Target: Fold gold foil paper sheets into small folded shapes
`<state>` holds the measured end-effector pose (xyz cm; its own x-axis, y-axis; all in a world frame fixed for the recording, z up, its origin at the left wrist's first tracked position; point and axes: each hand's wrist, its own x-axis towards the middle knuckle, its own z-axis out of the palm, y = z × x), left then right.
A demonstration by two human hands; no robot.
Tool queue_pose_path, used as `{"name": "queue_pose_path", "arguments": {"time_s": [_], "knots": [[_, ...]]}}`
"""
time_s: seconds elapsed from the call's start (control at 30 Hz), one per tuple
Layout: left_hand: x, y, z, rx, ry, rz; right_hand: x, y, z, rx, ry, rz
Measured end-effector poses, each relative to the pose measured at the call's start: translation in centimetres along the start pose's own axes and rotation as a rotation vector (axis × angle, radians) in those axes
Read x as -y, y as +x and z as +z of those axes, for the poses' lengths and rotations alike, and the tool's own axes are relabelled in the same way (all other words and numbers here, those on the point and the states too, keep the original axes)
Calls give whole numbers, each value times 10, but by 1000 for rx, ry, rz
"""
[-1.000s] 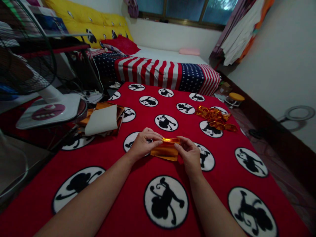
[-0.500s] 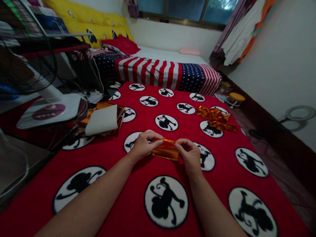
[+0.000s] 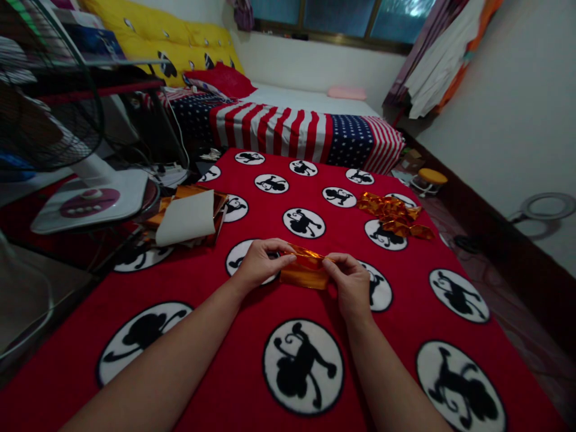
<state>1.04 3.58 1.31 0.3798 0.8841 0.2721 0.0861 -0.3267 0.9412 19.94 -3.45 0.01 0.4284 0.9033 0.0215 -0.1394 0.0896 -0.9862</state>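
Note:
Between my hands is a sheet of shiny orange-gold foil paper point(image 3: 304, 277), its far edge folded or rolled over. My left hand point(image 3: 262, 261) pinches the left end of that fold between thumb and fingers. At the right end, my right hand point(image 3: 350, 275) grips the same fold, thumb toward me. The near part of the sheet hangs flat below the fold, just over the red cloth point(image 3: 211, 342) with its black monkey figures in white circles. Fingertips behind the foil are partly hidden.
Several folded orange foil pieces point(image 3: 391, 211) lie in a heap at the right. On the left rests a stack of foil sheets with a pale sheet point(image 3: 186, 219) on top, beside a white fan base point(image 3: 94, 201). A bed point(image 3: 288, 129) stands beyond.
The foil's rolled edge has opened into a wider, looser fold between my hands. My right hand has shifted slightly right; the left has barely moved.

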Motion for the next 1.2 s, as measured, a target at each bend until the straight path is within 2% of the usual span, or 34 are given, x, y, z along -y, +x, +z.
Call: {"name": "queue_pose_path", "arguments": {"time_s": [0.6, 1.2], "knots": [[0, 0, -2, -24, 0, 52, 2, 0, 0, 5, 29, 46], [-2, -2, 0, -49, 60, -6, 4, -1, 1, 12, 42, 67]]}}
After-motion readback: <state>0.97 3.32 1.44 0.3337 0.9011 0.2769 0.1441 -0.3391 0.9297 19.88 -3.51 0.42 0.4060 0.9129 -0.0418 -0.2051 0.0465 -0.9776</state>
